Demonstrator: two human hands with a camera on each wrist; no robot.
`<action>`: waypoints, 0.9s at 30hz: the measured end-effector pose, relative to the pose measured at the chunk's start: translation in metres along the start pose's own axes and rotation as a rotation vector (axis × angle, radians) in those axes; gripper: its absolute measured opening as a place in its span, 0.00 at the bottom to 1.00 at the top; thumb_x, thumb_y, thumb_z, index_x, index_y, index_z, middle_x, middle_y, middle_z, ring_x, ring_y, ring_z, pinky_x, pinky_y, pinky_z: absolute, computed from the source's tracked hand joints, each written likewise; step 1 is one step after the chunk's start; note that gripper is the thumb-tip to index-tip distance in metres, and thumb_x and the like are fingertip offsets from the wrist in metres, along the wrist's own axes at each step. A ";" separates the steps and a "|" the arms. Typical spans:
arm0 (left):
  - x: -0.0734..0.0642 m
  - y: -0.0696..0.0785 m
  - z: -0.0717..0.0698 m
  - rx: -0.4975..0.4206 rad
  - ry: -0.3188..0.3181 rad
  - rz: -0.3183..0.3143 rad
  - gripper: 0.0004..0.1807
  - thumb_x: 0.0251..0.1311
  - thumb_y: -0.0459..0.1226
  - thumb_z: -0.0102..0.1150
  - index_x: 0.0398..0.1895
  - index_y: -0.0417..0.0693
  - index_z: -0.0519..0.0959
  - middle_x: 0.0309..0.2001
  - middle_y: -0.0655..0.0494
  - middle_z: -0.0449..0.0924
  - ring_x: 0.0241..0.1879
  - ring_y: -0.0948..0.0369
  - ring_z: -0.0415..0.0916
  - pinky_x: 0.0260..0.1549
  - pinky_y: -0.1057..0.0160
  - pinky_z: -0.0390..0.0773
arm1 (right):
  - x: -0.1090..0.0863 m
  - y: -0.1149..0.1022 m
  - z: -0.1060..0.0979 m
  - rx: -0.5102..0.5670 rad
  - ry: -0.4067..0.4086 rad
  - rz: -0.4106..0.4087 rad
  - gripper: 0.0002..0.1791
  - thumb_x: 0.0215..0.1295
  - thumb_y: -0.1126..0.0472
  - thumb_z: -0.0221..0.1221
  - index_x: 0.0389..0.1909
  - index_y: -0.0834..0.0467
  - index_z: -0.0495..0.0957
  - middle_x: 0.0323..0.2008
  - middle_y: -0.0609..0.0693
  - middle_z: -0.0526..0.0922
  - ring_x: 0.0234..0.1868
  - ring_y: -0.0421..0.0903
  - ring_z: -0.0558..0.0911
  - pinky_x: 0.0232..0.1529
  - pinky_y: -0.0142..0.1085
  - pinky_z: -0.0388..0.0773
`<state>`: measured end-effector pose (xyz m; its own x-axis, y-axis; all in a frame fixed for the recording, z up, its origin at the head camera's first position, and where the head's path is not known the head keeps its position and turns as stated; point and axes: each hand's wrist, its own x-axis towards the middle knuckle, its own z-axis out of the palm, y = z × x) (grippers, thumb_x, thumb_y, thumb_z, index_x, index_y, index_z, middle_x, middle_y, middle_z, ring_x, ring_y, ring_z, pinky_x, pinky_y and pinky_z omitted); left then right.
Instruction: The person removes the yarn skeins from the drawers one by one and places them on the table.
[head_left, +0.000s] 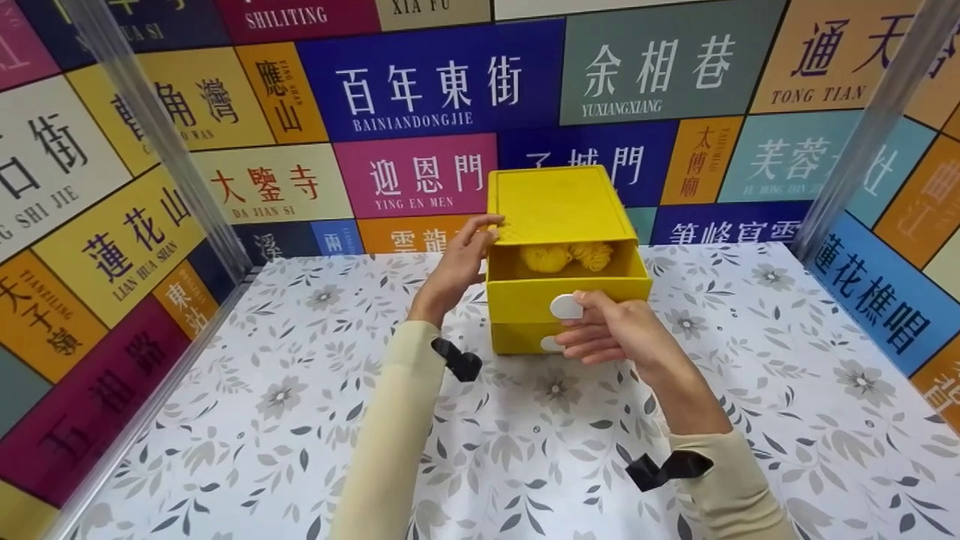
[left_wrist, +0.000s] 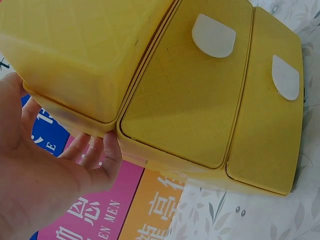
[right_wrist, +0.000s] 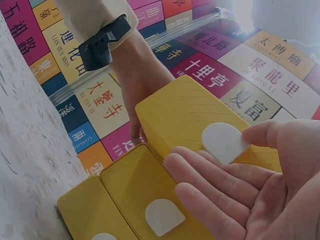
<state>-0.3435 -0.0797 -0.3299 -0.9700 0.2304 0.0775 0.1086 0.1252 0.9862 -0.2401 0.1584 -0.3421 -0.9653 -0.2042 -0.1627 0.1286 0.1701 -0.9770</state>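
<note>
A yellow drawer box point(head_left: 555, 199) stands on the table, its top drawer point(head_left: 525, 301) pulled partway out. Inside that drawer lie two yellow, ridged bundles point(head_left: 547, 258) that look like wound yarn. My right hand point(head_left: 626, 330) pinches the top drawer's white handle point(right_wrist: 225, 143) between thumb and index finger, while the other fingers extend below it. On the box's left side rests my left hand point(head_left: 459, 262), its fingers point(left_wrist: 112, 155) touching the side near the front edge. Lower drawers point(left_wrist: 187, 85) with white handles are closed beneath.
A white tablecloth point(head_left: 281, 397) with grey flowers and leaves covers the table. Behind the box rises a wall point(head_left: 427, 82) of coloured panels with Chinese lettering. Clear upright posts point(head_left: 165, 127) stand at the left and right corners. Black bands point(head_left: 457, 360) sit on both wrists.
</note>
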 end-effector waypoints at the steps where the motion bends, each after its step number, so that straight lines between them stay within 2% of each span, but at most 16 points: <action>1: 0.000 0.000 0.001 0.000 -0.001 0.001 0.18 0.78 0.46 0.41 0.66 0.62 0.70 0.69 0.51 0.66 0.67 0.49 0.67 0.64 0.39 0.72 | -0.001 0.000 -0.001 -0.009 -0.005 -0.002 0.37 0.71 0.39 0.54 0.53 0.72 0.79 0.35 0.53 0.91 0.33 0.47 0.91 0.37 0.38 0.87; 7: -0.001 -0.001 0.001 0.017 -0.008 -0.019 0.18 0.78 0.46 0.42 0.66 0.63 0.69 0.69 0.52 0.66 0.67 0.50 0.66 0.64 0.39 0.72 | -0.007 -0.001 -0.003 -0.049 -0.045 -0.002 0.35 0.72 0.40 0.53 0.52 0.71 0.80 0.36 0.54 0.91 0.33 0.47 0.90 0.38 0.39 0.87; 14: 0.000 0.002 0.000 0.005 -0.014 -0.001 0.18 0.78 0.46 0.41 0.67 0.62 0.69 0.69 0.51 0.66 0.68 0.49 0.66 0.65 0.37 0.70 | -0.012 -0.005 -0.006 -0.081 -0.082 0.002 0.35 0.73 0.40 0.52 0.51 0.71 0.81 0.35 0.54 0.91 0.33 0.49 0.90 0.35 0.38 0.87; 21: 0.000 0.003 -0.001 0.027 -0.030 -0.007 0.19 0.78 0.47 0.41 0.67 0.64 0.68 0.72 0.51 0.64 0.70 0.48 0.64 0.65 0.38 0.70 | -0.017 -0.006 -0.006 -0.106 -0.094 0.017 0.35 0.73 0.39 0.51 0.52 0.70 0.81 0.35 0.54 0.91 0.33 0.48 0.90 0.36 0.38 0.87; 27: -0.002 0.002 -0.003 0.031 -0.035 -0.004 0.19 0.78 0.48 0.41 0.67 0.65 0.68 0.72 0.51 0.65 0.70 0.46 0.63 0.66 0.38 0.69 | -0.024 -0.004 -0.002 -0.099 -0.094 -0.005 0.36 0.73 0.39 0.51 0.52 0.70 0.81 0.35 0.55 0.91 0.33 0.48 0.90 0.36 0.38 0.87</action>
<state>-0.3423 -0.0825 -0.3274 -0.9622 0.2638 0.0677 0.1117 0.1558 0.9814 -0.2175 0.1648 -0.3338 -0.9396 -0.2943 -0.1747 0.0964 0.2624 -0.9601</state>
